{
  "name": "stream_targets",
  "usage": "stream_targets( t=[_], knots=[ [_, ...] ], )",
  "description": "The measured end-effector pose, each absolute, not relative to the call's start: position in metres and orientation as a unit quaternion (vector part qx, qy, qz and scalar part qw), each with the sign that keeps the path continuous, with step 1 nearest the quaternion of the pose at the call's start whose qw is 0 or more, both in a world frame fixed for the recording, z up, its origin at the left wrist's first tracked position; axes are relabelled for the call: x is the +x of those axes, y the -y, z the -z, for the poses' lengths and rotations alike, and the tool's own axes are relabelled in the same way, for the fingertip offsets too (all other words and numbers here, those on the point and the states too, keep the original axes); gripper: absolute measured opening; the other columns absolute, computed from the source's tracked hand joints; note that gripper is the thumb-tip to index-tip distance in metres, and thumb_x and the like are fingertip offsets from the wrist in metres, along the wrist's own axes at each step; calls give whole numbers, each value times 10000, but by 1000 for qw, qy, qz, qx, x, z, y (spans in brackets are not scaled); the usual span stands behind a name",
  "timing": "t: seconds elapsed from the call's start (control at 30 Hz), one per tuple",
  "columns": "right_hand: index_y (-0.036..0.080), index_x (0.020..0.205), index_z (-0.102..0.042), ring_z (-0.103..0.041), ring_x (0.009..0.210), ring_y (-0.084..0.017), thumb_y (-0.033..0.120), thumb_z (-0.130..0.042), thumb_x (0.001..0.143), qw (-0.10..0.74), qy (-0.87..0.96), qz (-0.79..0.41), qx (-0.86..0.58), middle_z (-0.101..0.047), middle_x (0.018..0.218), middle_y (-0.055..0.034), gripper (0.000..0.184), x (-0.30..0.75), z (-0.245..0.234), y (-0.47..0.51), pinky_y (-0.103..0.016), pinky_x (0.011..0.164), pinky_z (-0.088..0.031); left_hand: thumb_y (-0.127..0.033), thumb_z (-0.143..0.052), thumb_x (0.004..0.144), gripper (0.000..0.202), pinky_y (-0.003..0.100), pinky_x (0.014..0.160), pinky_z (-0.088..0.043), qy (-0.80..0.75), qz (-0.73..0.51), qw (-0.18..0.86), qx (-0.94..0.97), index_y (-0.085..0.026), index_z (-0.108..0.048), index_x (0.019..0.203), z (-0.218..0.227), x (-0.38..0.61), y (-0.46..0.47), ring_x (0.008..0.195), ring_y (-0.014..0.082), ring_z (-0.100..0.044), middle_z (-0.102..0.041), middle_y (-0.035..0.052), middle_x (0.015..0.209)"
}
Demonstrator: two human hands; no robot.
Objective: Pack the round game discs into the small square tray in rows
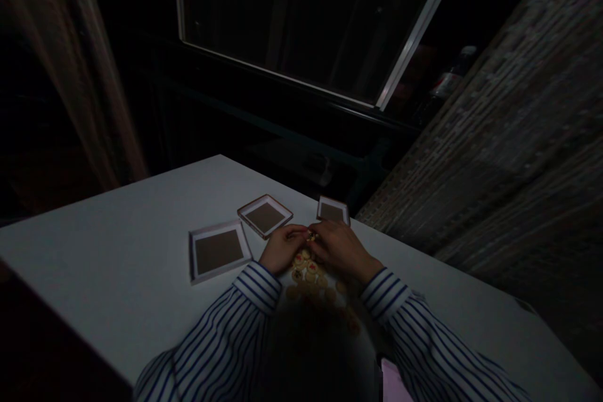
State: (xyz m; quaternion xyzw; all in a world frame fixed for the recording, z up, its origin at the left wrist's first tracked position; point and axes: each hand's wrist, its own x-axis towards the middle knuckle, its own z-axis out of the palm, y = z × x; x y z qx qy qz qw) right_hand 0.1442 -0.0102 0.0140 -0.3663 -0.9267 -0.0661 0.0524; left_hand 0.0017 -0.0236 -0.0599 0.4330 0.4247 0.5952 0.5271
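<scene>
Where the fingers meet, flat round tan discs lie loosely heaped.

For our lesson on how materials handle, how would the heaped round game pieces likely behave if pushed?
The round game pieces look like flat discs, so they would probably slide more than roll. Some overlap, so the heap may spread. Their even round outlines suggest stiffness, so bending seems unlikely.

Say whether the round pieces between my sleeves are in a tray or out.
Out: the round pieces lie loose on the white table.
</scene>
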Motion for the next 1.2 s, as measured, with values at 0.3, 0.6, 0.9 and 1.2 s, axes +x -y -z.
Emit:
stream_targets(
  t=[0.3, 0.6, 0.9, 1.2],
  knots=[
    [152, 1135, -557, -559, 1010, -213, 341, -514, 844, 113, 920, 49, -373, -640, 1075, -102, 350, 168, -19, 21, -334, 858, -384, -241, -700, 680, 311, 230, 646, -524, -379, -599, 598, 372, -119, -650, 962, 61, 8, 27, 664, 127, -657, -686, 54, 768],
    [180, 1105, -584, -595, 946, -182, 345, -525, 834, 233, 879, 2, -416, -659, 1022, -75, 323, 202, -19, 38, -321, 845, -438, -211, -720, 648, 351, 267, 726, -532, -359, -590, 621, 371, -132, -646, 983, 52, 20, 38, 722, 143, -661, -694, 60, 831],
    [184, 1045, -609, -607, 873, -176, 342, -519, 837, 318, 825, -33, -466, -663, 965, -71, 276, 237, -11, 58, -333, 822, -472, -283, -738, 596, 346, 219, 555, -481, -381, -586, 565, 438, -154, -563, 865, 61, 31, 42, 635, 119, -617, -630, -3, 729],
    [190, 996, -637, -625, 851, -175, 335, -500, 840, 337, 796, -69, -499, -681, 947, -59, 255, 262, -10, 65, -309, 772, -497, -349, -723, 626, 310, 229, 584, -486, -395, -555, 569, 461, -143, -583, 810, 64, 39, 48, 613, 122, -619, -654, 20, 707]
  ],
)
